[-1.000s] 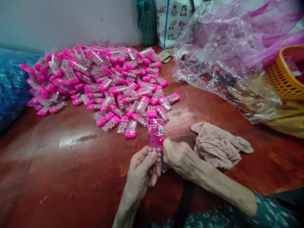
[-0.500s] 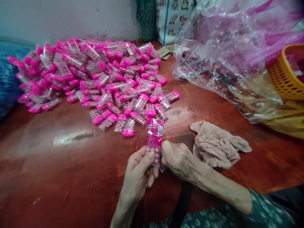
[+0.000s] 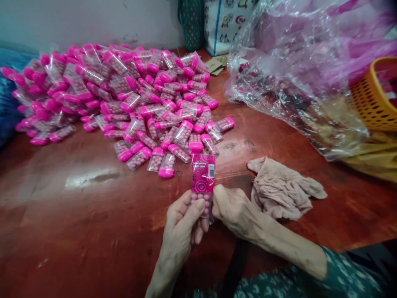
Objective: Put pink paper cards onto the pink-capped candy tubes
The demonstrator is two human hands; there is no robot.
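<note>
Okay, one pack (image 3: 203,176) pinched in my left hand (image 3: 181,221); right hand (image 3: 237,211) curled alongside, hold unclear; one basket (image 3: 374,118), cut off.

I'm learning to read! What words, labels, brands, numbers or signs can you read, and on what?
"Ya", rest unclear: white, blue-striped bag with cartoons
Too blurred: white lettering on pink rectangular plastic packet
Too small: any digits by its black-and-white barcode

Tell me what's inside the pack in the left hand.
Pink balls show through its clear lower part. The magenta barcoded label hides whatever lies behind it; the left hand covers some of the lower part.
</note>
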